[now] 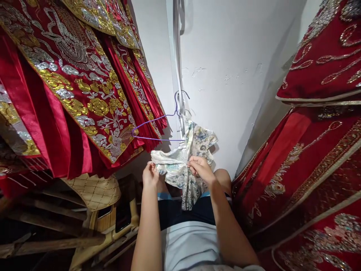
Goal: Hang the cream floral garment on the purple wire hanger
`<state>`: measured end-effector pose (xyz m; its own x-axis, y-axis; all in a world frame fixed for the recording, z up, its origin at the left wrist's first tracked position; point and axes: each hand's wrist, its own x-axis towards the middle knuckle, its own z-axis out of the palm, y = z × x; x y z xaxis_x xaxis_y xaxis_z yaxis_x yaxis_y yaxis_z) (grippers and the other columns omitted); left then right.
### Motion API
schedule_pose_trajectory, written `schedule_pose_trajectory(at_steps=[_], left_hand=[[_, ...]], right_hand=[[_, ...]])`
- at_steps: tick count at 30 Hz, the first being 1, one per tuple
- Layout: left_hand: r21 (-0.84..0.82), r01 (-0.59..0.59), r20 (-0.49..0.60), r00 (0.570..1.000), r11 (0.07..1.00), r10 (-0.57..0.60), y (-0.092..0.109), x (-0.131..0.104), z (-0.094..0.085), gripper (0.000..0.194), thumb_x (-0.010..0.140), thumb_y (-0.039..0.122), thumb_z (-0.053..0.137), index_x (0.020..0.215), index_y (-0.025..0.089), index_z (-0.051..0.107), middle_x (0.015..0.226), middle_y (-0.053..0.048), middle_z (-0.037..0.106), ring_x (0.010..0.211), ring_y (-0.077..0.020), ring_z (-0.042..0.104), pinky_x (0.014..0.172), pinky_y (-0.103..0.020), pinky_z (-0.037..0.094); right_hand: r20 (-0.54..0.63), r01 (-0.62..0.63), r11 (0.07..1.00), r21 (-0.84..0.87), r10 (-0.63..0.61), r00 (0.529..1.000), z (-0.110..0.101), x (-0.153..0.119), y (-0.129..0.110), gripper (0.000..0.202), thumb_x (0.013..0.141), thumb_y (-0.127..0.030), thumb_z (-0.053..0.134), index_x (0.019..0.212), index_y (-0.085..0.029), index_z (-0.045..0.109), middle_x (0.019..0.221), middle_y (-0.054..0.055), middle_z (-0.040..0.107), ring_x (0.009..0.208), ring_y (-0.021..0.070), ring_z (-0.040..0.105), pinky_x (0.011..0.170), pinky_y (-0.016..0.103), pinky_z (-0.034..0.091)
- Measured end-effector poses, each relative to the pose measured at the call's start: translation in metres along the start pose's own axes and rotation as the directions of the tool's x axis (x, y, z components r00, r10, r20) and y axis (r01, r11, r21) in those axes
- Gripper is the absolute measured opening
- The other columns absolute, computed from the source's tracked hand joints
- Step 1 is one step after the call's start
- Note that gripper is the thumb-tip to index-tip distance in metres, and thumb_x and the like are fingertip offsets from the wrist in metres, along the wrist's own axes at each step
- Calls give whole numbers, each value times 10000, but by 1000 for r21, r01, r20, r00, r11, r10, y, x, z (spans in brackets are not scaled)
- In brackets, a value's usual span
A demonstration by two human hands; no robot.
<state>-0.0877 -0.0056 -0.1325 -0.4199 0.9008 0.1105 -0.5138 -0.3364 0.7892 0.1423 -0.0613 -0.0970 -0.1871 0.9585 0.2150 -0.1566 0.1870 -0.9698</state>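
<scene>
A small pale floral garment (199, 145) hangs by one side on a purple wire hanger (156, 120); I cannot make out its exact kind. The hanger's left arm is bare, and its hook is up near a white strip on the wall. My left hand (150, 174) pinches the edge of the garment's left part, drawn out sideways below the bare arm. With fingers closed, my right hand (199, 167) grips the cloth at the garment's middle. The lower part of the garment droops in folds between my forearms.
Red costumes with gold and silver embroidery (98, 101) hang at the left. A red beaded dress (296, 158) fills the right side. Lower left stands a bamboo chair (113, 237) with a quilted beige piece (96, 190) and a dark phone (123, 220). A white wall (234, 49) is ahead.
</scene>
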Motion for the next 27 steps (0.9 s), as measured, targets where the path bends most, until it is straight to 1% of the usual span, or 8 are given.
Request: schedule_pose_trajectory(at_steps=[4, 8, 12, 14, 18, 20, 25, 27], left_hand=[[-2, 95, 87, 992, 996, -94, 0, -21, 15, 218, 771, 336, 731, 777, 185, 573, 762, -16, 625, 696, -129, 619, 638, -236, 503], [112, -138, 307, 947, 984, 97, 14, -60, 54, 255, 834, 449, 693, 885, 205, 640, 898, -37, 648, 822, -152, 625, 754, -264, 514], [280, -485, 629, 745, 828, 223, 26, -103, 85, 218, 934, 389, 604, 875, 196, 688, 946, -62, 647, 928, -193, 609, 875, -316, 490], [330, -574, 690, 688, 749, 223, 30, -108, 87, 234, 955, 383, 574, 890, 195, 697, 965, -75, 651, 958, -213, 607, 900, -338, 482], [450, -578, 615, 753, 681, 234, 31, -88, 65, 327, 980, 484, 501, 1059, 231, 692, 1075, -84, 655, 1082, -233, 597, 981, -355, 447], [442, -486, 669, 738, 754, 84, 27, -80, 49, 505, 1003, 591, 329, 1242, 263, 631, 1076, -85, 669, 1084, -234, 614, 993, -374, 457], [479, -442, 869, 360, 758, -340, 6, -92, 19, 611, 965, 672, 313, 1153, 228, 688, 981, -95, 711, 952, -253, 666, 912, -379, 517], [486, -537, 874, 311, 689, -374, -3, -96, 9, 516, 905, 678, 476, 931, 227, 725, 850, -72, 713, 807, -236, 670, 808, -342, 537]], right_hand=[[68, -184, 972, -149, 196, 978, -43, -3, 7, 298, 791, -386, 664, 600, -181, 563, 402, -73, 420, 391, 67, 315, 423, 206, 245], [-12, -198, 949, -246, 201, 979, -54, 0, 11, 417, 781, -566, 697, 700, -158, 663, 579, 12, 620, 521, 121, 511, 471, 223, 366], [16, -95, 994, -49, 96, 995, -20, 5, 11, 558, 794, -752, 578, 760, -206, 689, 758, 40, 691, 708, 172, 612, 619, 274, 483], [127, -136, 983, 125, 120, 985, -2, 4, 8, 628, 786, -821, 507, 789, -218, 684, 754, 49, 689, 752, 202, 640, 638, 297, 501], [251, -221, 932, 287, 150, 956, 15, -6, -1, 700, 751, -862, 479, 844, -198, 681, 767, 93, 693, 833, 265, 677, 669, 346, 530], [200, -185, 933, 308, 127, 972, 12, -14, -7, 582, 688, -763, 649, 846, -204, 674, 769, 85, 693, 811, 266, 677, 676, 347, 534], [202, -191, 967, 167, 156, 967, -15, -36, -22, 411, 535, -306, 879, 869, -206, 661, 759, 31, 677, 703, 210, 638, 642, 305, 507], [264, -181, 983, 29, 168, 950, -24, -43, -32, 395, 511, -250, 879, 834, -200, 658, 723, 21, 656, 666, 198, 607, 601, 297, 480]])
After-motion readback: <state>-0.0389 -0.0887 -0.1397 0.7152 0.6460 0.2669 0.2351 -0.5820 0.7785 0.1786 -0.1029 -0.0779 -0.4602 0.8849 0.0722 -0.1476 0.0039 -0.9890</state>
